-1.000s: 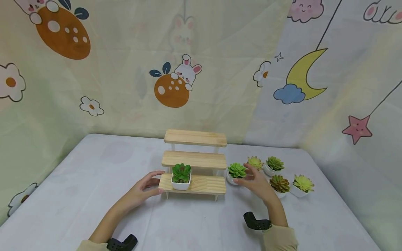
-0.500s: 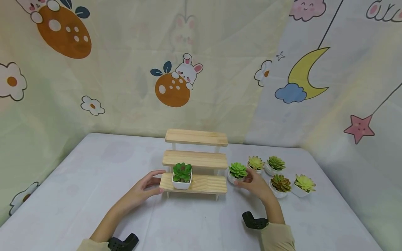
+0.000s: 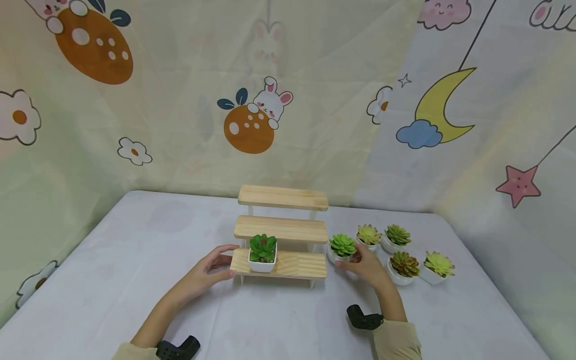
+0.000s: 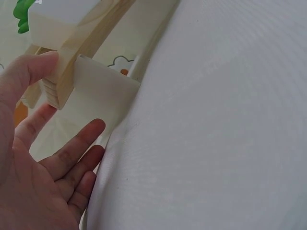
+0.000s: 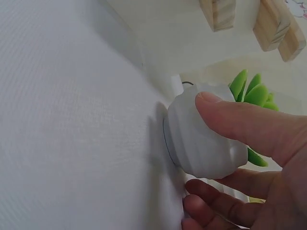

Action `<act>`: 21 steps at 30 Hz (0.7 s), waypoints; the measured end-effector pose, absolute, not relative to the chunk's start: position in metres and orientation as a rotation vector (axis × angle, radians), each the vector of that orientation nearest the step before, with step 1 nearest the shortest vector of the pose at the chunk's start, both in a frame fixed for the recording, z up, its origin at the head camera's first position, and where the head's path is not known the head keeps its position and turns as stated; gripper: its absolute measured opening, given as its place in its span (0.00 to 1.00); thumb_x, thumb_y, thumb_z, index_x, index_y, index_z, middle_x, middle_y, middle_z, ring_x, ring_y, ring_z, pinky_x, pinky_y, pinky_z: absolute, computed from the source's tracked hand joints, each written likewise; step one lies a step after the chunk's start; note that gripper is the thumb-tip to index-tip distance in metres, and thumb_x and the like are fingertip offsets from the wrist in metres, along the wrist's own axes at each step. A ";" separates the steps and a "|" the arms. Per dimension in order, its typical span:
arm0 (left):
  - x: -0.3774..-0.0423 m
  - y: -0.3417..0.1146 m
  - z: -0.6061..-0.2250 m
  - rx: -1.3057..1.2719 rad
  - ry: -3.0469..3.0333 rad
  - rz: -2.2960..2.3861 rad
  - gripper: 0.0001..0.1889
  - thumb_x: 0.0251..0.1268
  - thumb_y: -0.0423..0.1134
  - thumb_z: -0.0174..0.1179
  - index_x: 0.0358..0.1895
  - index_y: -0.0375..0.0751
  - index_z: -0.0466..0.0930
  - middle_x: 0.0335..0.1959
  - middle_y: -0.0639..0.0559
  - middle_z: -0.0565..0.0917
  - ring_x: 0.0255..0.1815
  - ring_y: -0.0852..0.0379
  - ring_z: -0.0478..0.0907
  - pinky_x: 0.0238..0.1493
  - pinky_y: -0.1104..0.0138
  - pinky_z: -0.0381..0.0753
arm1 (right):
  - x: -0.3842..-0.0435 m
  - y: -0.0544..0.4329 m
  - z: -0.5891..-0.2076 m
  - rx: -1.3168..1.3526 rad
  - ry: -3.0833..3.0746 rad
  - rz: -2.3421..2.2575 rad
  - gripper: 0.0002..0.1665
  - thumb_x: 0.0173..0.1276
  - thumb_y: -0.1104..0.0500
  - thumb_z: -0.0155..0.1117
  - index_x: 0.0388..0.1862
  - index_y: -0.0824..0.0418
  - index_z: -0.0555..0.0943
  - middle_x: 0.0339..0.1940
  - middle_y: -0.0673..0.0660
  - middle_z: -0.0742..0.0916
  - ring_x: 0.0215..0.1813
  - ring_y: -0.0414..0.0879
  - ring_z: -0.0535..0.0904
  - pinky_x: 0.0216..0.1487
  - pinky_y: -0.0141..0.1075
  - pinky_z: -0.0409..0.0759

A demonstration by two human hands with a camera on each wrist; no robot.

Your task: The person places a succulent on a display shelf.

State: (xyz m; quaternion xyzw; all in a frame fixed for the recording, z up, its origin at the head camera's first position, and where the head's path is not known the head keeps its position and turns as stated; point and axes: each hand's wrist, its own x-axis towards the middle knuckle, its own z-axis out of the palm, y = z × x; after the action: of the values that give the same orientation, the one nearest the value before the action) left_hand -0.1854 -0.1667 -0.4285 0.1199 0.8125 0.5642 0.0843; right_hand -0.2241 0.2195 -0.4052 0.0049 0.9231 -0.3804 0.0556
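Observation:
A three-step wooden display stand [image 3: 281, 228] stands on the table. On its lowest shelf sits a dark green succulent in a square white pot [image 3: 262, 254]. My left hand [image 3: 202, 275] pinches the left end of that shelf, thumb on one side and index finger [image 4: 38, 122] on the other; its remaining fingers are spread. Right of the stand, my right hand [image 3: 366, 265] holds a bright green succulent [image 3: 343, 245] by its ribbed white pot [image 5: 201, 136]. The thumb lies on the near side of the pot, with fingers beneath or behind it, partly hidden. The pot's base is at the tabletop.
Beyond my right hand stand several more potted succulents: a yellow-green one [image 3: 368, 235], a green one [image 3: 397, 236], a reddish-brown one [image 3: 405, 265] and a light green one [image 3: 438, 265]. The white-covered table [image 3: 279, 320] meets a printed cloth backdrop [image 3: 180, 100].
My right hand has shifted slightly left, and its raised index finger has come down, so that the hand now grips the bright green succulent's pot. The left hand stays at the shelf end.

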 end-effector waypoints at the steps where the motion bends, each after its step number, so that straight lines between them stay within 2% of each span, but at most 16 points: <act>1: -0.185 -0.167 -0.428 0.358 2.425 1.684 0.30 0.60 0.44 0.62 0.66 0.51 0.63 0.56 0.42 0.77 0.60 0.44 0.71 0.59 0.45 0.64 | -0.224 0.219 -0.405 0.009 2.808 -1.151 0.46 0.53 0.49 0.71 0.63 0.73 0.64 0.41 0.65 0.79 0.42 0.52 0.74 0.37 0.40 0.73; 8: -0.185 -0.166 -0.427 0.324 2.409 1.687 0.30 0.59 0.45 0.62 0.66 0.54 0.63 0.56 0.43 0.76 0.61 0.45 0.70 0.58 0.50 0.68 | -0.224 0.216 -0.404 0.016 2.841 -1.136 0.41 0.52 0.48 0.72 0.57 0.71 0.69 0.42 0.65 0.79 0.42 0.52 0.75 0.37 0.40 0.74; 16: -0.184 -0.166 -0.427 0.367 2.413 1.677 0.31 0.60 0.44 0.61 0.67 0.50 0.61 0.57 0.41 0.76 0.61 0.43 0.70 0.58 0.47 0.67 | -0.224 0.213 -0.405 0.049 2.850 -1.096 0.47 0.53 0.45 0.71 0.59 0.75 0.65 0.44 0.68 0.79 0.43 0.54 0.75 0.38 0.43 0.75; 21: -0.185 -0.166 -0.427 0.321 2.402 1.682 0.32 0.59 0.46 0.62 0.67 0.52 0.62 0.57 0.43 0.76 0.61 0.45 0.70 0.59 0.48 0.66 | -0.221 0.210 -0.402 0.049 2.864 -1.101 0.47 0.52 0.44 0.72 0.59 0.75 0.65 0.44 0.68 0.79 0.43 0.54 0.76 0.39 0.44 0.76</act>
State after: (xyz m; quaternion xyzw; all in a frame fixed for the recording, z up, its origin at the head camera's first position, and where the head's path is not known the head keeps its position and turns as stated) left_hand -0.1851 -0.1663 -0.4267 0.1082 0.8105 0.5677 0.0958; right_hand -0.2211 0.2100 -0.4020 0.0160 0.9327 -0.3585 0.0363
